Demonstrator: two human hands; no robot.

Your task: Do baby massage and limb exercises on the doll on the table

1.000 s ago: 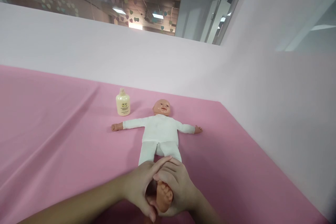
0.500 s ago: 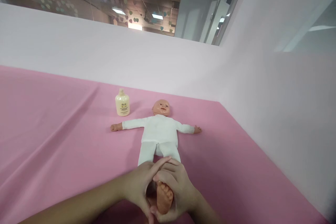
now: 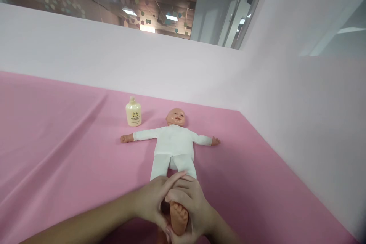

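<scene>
A baby doll [image 3: 173, 143] in white clothes lies on its back on the pink cloth [image 3: 63, 148], arms spread wide. Its bare foot [image 3: 178, 217] points toward me. My left hand [image 3: 151, 202] is wrapped round the foot from the left, thumb on the sole. My right hand [image 3: 194, 207] cups the same foot from the right, fingers curled over its top. The doll's other foot is hidden behind my hands.
A small cream bottle [image 3: 133, 112] stands upright on the cloth beside the doll's outstretched arm. Pale pink walls [image 3: 300, 122] close in the back and right sides. The cloth has long creases on the left.
My hands have shifted slightly round the doll's foot, the left thumb sliding along the sole. The doll and bottle have not moved.
</scene>
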